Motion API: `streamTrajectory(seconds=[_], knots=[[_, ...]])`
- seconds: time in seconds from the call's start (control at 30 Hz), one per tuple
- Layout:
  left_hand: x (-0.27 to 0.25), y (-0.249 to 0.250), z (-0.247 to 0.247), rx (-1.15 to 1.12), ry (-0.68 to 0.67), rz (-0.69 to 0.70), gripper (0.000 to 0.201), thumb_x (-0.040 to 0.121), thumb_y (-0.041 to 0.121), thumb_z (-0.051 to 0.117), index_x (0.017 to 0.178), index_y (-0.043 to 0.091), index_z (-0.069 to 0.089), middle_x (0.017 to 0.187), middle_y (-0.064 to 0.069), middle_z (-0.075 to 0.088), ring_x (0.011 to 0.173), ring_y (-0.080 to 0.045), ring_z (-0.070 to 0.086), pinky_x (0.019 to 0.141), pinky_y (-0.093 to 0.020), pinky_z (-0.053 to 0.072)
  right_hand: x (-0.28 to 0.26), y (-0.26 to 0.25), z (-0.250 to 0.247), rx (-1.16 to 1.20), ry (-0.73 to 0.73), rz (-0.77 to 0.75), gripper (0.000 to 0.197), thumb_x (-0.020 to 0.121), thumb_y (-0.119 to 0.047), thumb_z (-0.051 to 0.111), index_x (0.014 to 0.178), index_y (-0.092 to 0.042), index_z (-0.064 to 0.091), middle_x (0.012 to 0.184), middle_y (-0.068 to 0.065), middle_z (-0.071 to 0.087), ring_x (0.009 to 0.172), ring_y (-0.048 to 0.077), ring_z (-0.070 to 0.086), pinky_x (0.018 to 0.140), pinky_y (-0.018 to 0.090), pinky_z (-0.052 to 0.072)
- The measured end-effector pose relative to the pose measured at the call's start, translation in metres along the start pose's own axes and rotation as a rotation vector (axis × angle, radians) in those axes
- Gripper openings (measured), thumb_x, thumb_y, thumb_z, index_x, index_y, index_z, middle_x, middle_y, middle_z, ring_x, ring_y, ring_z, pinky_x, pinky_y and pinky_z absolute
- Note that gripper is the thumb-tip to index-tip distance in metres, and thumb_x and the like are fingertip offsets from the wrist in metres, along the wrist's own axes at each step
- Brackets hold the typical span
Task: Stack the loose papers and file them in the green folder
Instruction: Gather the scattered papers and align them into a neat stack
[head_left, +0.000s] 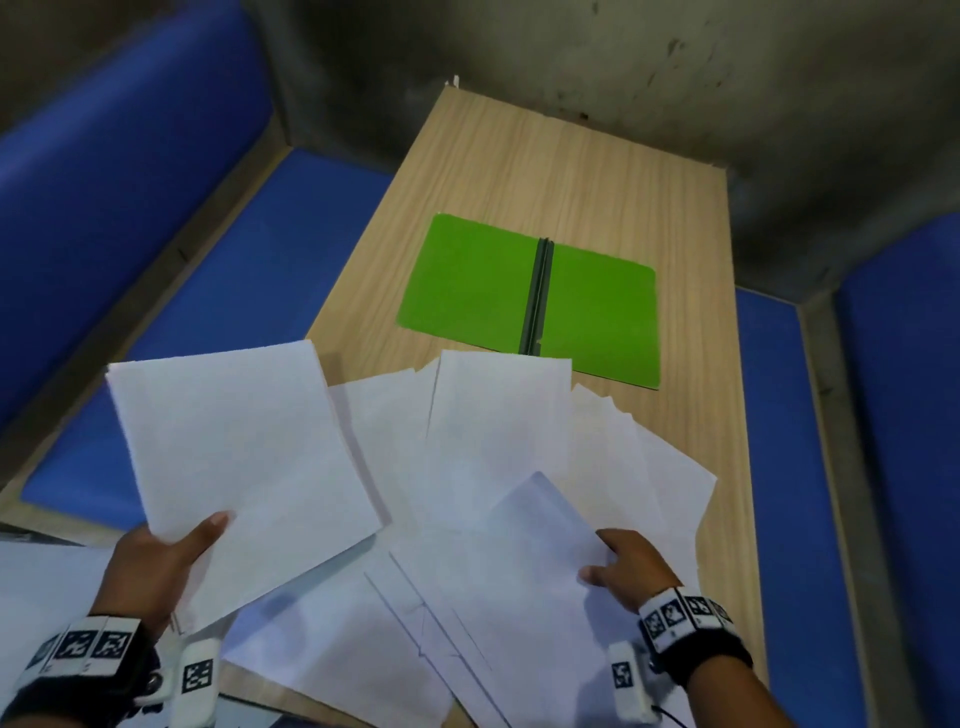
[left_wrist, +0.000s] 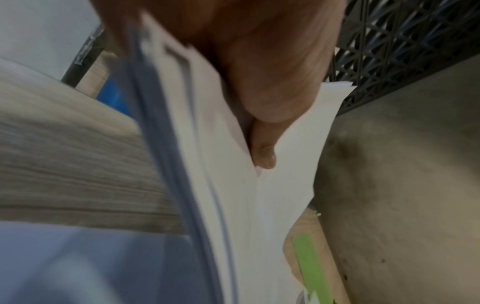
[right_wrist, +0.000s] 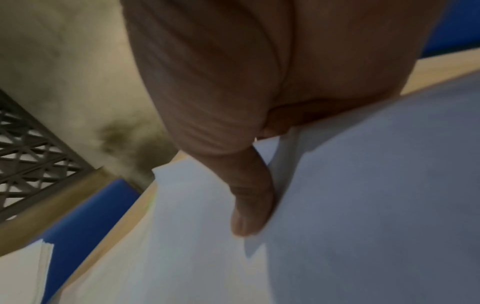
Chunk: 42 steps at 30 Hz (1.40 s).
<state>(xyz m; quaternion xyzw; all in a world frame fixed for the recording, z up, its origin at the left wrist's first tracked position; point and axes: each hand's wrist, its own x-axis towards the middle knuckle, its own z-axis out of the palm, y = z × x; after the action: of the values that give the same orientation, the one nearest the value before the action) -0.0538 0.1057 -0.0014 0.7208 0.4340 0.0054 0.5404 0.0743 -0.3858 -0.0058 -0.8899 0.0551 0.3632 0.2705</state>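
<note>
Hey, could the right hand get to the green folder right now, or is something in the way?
Probably not yet: the path over the table looks clear, but the right hand grips a sheet, and the green folder lies open beyond the spread papers.

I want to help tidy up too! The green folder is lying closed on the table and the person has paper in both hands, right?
Not quite: the green folder is lying open, both covers flat on the table with the dark spine between them, as the head view shows. The rest is right: the left hand holds a stack of papers and the right hand grips a sheet.
</note>
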Motion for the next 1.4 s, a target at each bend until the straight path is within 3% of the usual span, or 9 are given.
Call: streamTrajectory(seconds=[0.2,0.43,0.6,0.77,0.97,1.1,1.23,1.33,1.4], knots=[[0.009,-0.008,0.036,0.093,-0.159,0.002,0.035,0.081,0.023,0.081,0.109,0.006,0.070,0.099,-0.013,0.073,0.088,-0.026,0.067,0.077,-0.039,0.051,-0.025,0.034,-0.026,-0.075,-0.045,-0.040,0.022,0.075,-0.018,0.074,0.085,-0.034,0.064,0.093,-0.010,0.070,0.093,0.010,0.063,0.079,0.026,0.049],[0.003,-0.023,0.072,0.109,-0.270,-0.037,0.039,0.077,0.027,0.084,0.111,0.014,0.070,0.095,-0.006,0.078,0.086,-0.028,0.073,0.082,-0.047,0.058,-0.046,0.027,-0.070,-0.092,-0.147,-0.136,0.036,0.073,-0.021,0.078,0.054,-0.046,0.059,0.058,-0.024,0.059,0.060,-0.008,0.051,0.062,0.015,0.036],[-0.015,-0.025,0.085,0.152,-0.301,-0.038,0.043,0.076,0.028,0.084,0.113,0.011,0.069,0.091,-0.006,0.077,0.080,-0.026,0.072,0.066,-0.034,0.055,-0.044,0.031,-0.067,-0.106,-0.209,-0.075,0.018,0.069,-0.037,0.079,0.072,-0.021,0.072,0.067,-0.007,0.067,0.064,0.001,0.060,0.062,0.020,0.043],[-0.030,-0.035,0.095,0.147,-0.426,-0.064,0.072,0.054,0.058,0.081,0.113,0.017,0.069,0.095,0.000,0.079,0.086,-0.022,0.074,0.080,-0.043,0.058,-0.028,0.018,-0.042,-0.158,-0.223,-0.097,0.019,0.072,-0.028,0.078,0.062,-0.022,0.063,0.061,-0.011,0.063,0.059,-0.001,0.058,0.058,0.017,0.041],[-0.040,-0.022,0.114,0.025,-0.508,-0.153,0.060,0.077,0.058,0.073,0.123,0.020,0.066,0.106,0.001,0.077,0.094,-0.020,0.074,0.076,-0.031,0.057,-0.003,-0.001,-0.010,-0.378,-0.303,-0.130,0.023,0.071,-0.019,0.069,0.053,-0.022,0.055,0.055,-0.007,0.055,0.060,0.008,0.056,0.059,0.022,0.043],[-0.027,-0.013,0.125,0.066,-0.488,-0.182,0.067,0.069,0.075,0.067,0.114,0.025,0.068,0.105,0.002,0.077,0.097,-0.021,0.072,0.089,-0.039,0.056,0.002,-0.015,-0.010,-0.525,-0.334,-0.150,0.026,0.071,-0.016,0.058,0.047,-0.022,0.051,0.058,-0.002,0.056,0.060,0.013,0.053,0.057,0.024,0.042],[-0.023,0.001,0.142,0.153,-0.429,-0.085,0.037,0.085,0.046,0.072,0.108,0.017,0.069,0.093,0.002,0.074,0.085,-0.017,0.069,0.064,-0.021,0.049,-0.005,-0.026,-0.031,-0.449,-0.294,-0.152,0.028,0.070,-0.024,0.069,0.048,-0.024,0.052,0.056,-0.003,0.058,0.057,0.006,0.051,0.055,0.019,0.040],[-0.018,0.001,0.149,0.241,-0.434,-0.011,0.028,0.089,0.037,0.070,0.108,0.018,0.066,0.092,0.002,0.072,0.087,-0.020,0.068,0.067,-0.025,0.048,-0.010,-0.030,-0.060,-0.148,-0.185,-0.113,0.020,0.073,-0.028,0.079,0.063,-0.024,0.062,0.060,-0.012,0.062,0.058,-0.003,0.056,0.056,0.014,0.042],[-0.016,-0.002,0.150,0.232,-0.437,-0.007,0.026,0.089,0.032,0.070,0.108,0.015,0.068,0.096,-0.004,0.073,0.090,-0.023,0.069,0.070,-0.027,0.049,-0.007,-0.031,-0.070,0.099,-0.073,-0.080,0.010,0.078,-0.021,0.077,0.082,-0.015,0.070,0.078,-0.007,0.072,0.072,0.007,0.065,0.061,0.019,0.047]])
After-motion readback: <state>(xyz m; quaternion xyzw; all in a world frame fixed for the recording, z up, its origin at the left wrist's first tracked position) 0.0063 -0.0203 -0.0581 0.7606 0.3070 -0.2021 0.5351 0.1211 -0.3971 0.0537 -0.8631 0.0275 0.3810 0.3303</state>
